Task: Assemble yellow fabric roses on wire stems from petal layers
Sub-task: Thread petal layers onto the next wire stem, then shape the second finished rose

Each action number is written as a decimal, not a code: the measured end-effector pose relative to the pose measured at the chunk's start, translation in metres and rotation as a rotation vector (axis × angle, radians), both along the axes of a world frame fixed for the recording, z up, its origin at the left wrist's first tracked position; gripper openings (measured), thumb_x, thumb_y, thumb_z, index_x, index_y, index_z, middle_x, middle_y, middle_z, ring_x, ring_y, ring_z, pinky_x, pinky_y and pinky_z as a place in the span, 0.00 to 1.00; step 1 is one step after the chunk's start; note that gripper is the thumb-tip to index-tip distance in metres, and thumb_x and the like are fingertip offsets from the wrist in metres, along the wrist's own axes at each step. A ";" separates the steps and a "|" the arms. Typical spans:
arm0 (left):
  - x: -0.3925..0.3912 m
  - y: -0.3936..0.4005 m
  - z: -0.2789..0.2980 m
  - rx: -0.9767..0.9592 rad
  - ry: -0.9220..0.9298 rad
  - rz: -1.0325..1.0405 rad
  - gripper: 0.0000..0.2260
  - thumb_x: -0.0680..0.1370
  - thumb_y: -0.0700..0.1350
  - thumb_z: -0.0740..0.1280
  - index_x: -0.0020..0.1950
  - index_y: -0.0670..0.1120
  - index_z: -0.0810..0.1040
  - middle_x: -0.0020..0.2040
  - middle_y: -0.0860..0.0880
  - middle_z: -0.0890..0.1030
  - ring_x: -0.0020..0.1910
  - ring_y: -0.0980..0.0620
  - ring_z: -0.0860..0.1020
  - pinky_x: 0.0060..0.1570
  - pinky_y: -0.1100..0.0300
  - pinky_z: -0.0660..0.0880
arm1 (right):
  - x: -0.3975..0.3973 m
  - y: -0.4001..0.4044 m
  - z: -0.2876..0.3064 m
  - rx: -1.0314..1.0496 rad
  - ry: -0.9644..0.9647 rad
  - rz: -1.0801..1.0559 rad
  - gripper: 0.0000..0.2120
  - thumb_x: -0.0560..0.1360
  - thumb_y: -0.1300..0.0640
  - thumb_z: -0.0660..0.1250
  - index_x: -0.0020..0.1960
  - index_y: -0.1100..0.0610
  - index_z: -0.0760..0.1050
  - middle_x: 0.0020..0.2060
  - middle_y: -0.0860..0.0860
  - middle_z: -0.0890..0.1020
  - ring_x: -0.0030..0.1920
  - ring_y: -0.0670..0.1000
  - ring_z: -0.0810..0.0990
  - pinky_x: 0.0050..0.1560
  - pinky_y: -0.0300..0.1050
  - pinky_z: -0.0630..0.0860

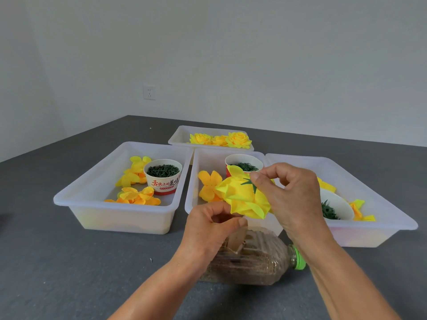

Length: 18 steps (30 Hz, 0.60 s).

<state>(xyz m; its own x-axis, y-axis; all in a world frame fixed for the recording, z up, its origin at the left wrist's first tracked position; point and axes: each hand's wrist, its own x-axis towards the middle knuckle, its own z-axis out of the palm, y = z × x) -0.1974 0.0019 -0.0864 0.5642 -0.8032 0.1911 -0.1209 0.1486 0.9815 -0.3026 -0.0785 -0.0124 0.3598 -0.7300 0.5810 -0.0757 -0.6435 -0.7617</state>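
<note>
Yellow rose (245, 195) pinched by both hands (212, 225) (291, 195), above middle tray's near rim (188, 204).

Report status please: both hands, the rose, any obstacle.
Left hand pinches rose from below. Right hand pinches green calyx on top. Bottle lies under the hands, not blocking.

A sand-filled plastic bottle (251, 262) lies on the grey table (69, 262); a wall socket (149, 92) sits behind.
</note>
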 end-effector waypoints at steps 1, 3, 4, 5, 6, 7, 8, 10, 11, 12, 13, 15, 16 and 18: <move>-0.001 0.000 0.001 -0.005 -0.002 0.003 0.03 0.68 0.40 0.75 0.40 0.46 0.84 0.40 0.45 0.84 0.41 0.48 0.81 0.48 0.55 0.77 | 0.001 -0.001 0.002 0.002 -0.003 0.002 0.08 0.70 0.57 0.74 0.32 0.52 0.80 0.29 0.46 0.81 0.31 0.49 0.72 0.37 0.37 0.69; 0.000 -0.001 0.001 0.000 0.004 0.015 0.06 0.68 0.39 0.76 0.34 0.49 0.84 0.36 0.47 0.83 0.38 0.53 0.79 0.45 0.57 0.76 | 0.001 -0.003 0.007 0.010 -0.017 0.000 0.08 0.70 0.57 0.73 0.32 0.53 0.80 0.29 0.46 0.81 0.31 0.48 0.72 0.38 0.42 0.70; 0.000 -0.001 0.001 0.008 0.005 0.021 0.07 0.68 0.39 0.76 0.32 0.49 0.83 0.35 0.47 0.83 0.38 0.53 0.78 0.45 0.57 0.76 | 0.000 -0.004 0.009 0.014 -0.034 -0.004 0.08 0.70 0.57 0.73 0.32 0.52 0.80 0.28 0.44 0.81 0.30 0.44 0.72 0.38 0.41 0.70; 0.000 0.000 0.002 0.021 -0.002 0.027 0.08 0.68 0.39 0.76 0.32 0.50 0.83 0.35 0.47 0.82 0.37 0.53 0.78 0.44 0.57 0.76 | 0.000 -0.006 0.012 0.028 -0.058 -0.008 0.09 0.70 0.57 0.73 0.32 0.52 0.79 0.28 0.42 0.81 0.30 0.41 0.73 0.40 0.40 0.71; 0.000 0.000 0.003 0.034 -0.017 0.029 0.08 0.68 0.40 0.76 0.31 0.50 0.82 0.34 0.47 0.82 0.37 0.53 0.77 0.44 0.57 0.76 | 0.000 -0.008 0.015 0.050 -0.086 -0.010 0.09 0.70 0.57 0.74 0.31 0.52 0.79 0.28 0.42 0.81 0.31 0.40 0.74 0.43 0.41 0.73; 0.000 0.001 0.003 0.044 -0.033 0.030 0.08 0.68 0.40 0.76 0.31 0.50 0.82 0.33 0.48 0.81 0.36 0.54 0.77 0.42 0.58 0.75 | 0.000 -0.011 0.019 0.081 -0.117 -0.008 0.09 0.69 0.58 0.74 0.31 0.52 0.79 0.28 0.43 0.81 0.32 0.40 0.76 0.44 0.42 0.74; -0.001 0.002 0.003 0.049 -0.048 0.030 0.08 0.69 0.40 0.75 0.32 0.49 0.82 0.32 0.50 0.81 0.34 0.55 0.76 0.41 0.60 0.75 | -0.001 -0.013 0.022 0.124 -0.158 0.001 0.10 0.69 0.58 0.74 0.30 0.52 0.79 0.27 0.43 0.81 0.32 0.41 0.76 0.42 0.41 0.75; -0.002 0.004 0.005 0.056 -0.060 0.029 0.08 0.69 0.40 0.75 0.32 0.49 0.81 0.31 0.51 0.80 0.33 0.56 0.75 0.38 0.62 0.73 | -0.001 -0.018 0.026 0.262 -0.271 0.037 0.13 0.69 0.60 0.73 0.28 0.52 0.79 0.24 0.45 0.80 0.27 0.41 0.75 0.33 0.34 0.73; -0.003 0.004 0.005 0.059 -0.063 0.032 0.08 0.69 0.40 0.75 0.31 0.49 0.81 0.30 0.51 0.79 0.32 0.56 0.74 0.37 0.63 0.72 | -0.001 -0.021 0.026 0.349 -0.323 0.052 0.13 0.69 0.61 0.73 0.27 0.53 0.78 0.23 0.45 0.79 0.26 0.42 0.75 0.29 0.32 0.72; -0.003 0.004 0.007 0.064 -0.076 0.040 0.08 0.69 0.40 0.75 0.32 0.49 0.81 0.30 0.53 0.79 0.32 0.57 0.74 0.35 0.66 0.72 | -0.001 -0.024 0.026 0.442 -0.365 0.062 0.12 0.69 0.61 0.73 0.28 0.54 0.79 0.23 0.46 0.79 0.25 0.43 0.75 0.28 0.33 0.72; -0.003 0.004 0.009 0.066 -0.098 0.050 0.07 0.68 0.41 0.76 0.33 0.50 0.81 0.30 0.54 0.79 0.31 0.59 0.74 0.34 0.68 0.72 | 0.000 -0.027 0.025 0.537 -0.399 0.063 0.11 0.69 0.62 0.73 0.29 0.55 0.79 0.23 0.47 0.79 0.26 0.45 0.75 0.30 0.35 0.73; -0.003 0.004 0.013 0.045 -0.132 0.058 0.05 0.67 0.44 0.77 0.36 0.52 0.82 0.34 0.54 0.82 0.33 0.61 0.76 0.34 0.69 0.73 | 0.004 -0.034 0.021 0.719 -0.430 0.044 0.09 0.69 0.63 0.73 0.30 0.57 0.77 0.23 0.49 0.78 0.26 0.47 0.75 0.34 0.41 0.74; -0.003 0.004 0.015 0.026 -0.138 0.055 0.05 0.67 0.45 0.77 0.38 0.53 0.83 0.36 0.54 0.82 0.35 0.61 0.77 0.35 0.69 0.74 | 0.005 -0.037 0.019 0.809 -0.434 0.044 0.10 0.69 0.63 0.72 0.30 0.57 0.76 0.22 0.49 0.78 0.24 0.47 0.75 0.32 0.40 0.74; -0.003 0.004 0.017 0.003 -0.147 0.043 0.05 0.69 0.44 0.75 0.39 0.54 0.84 0.37 0.54 0.83 0.38 0.58 0.79 0.40 0.64 0.77 | 0.008 -0.043 0.014 0.998 -0.474 0.106 0.11 0.71 0.62 0.69 0.31 0.57 0.74 0.21 0.49 0.77 0.21 0.46 0.75 0.26 0.36 0.73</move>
